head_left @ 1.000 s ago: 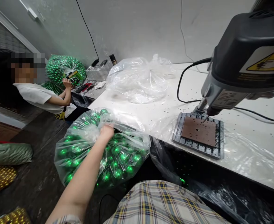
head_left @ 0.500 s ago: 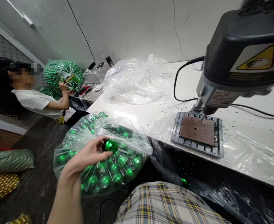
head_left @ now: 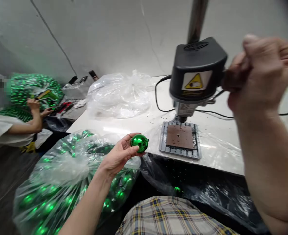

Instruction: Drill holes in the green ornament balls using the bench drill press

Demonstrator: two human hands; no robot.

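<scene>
My left hand (head_left: pixel 120 153) holds a shiny green Christmas ball (head_left: pixel 139 143) between thumb and fingers. The ball's small cap points right, toward the drill press base plate (head_left: pixel 162 148). Beneath my left forearm bulges a clear plastic bag (head_left: pixel 70 169) full of similar green balls. Blurred and raised at the right, my right hand (head_left: pixel 264 68) is closed at the side of the drill press (head_left: pixel 198 65), on its feed lever; the fingers mostly hide the grip. Under the drill head lies a brown square pad (head_left: pixel 180 137) with a small hole in it.
A clear plastic bag (head_left: pixel 119 94) rests on the white table (head_left: pixel 141 122). Black cable (head_left: pixel 156 94) loops beside the drill press. At far left, a co-worker's hands (head_left: pixel 33 104) are near a big bag of green balls (head_left: pixel 36 85). Dark plastic sheeting (head_left: pixel 222 199) hangs below the table edge.
My left hand has lifted the green ball from above the bag and moved right, nearer the drill press. My right hand has come into view at the press. The view has shifted right.
</scene>
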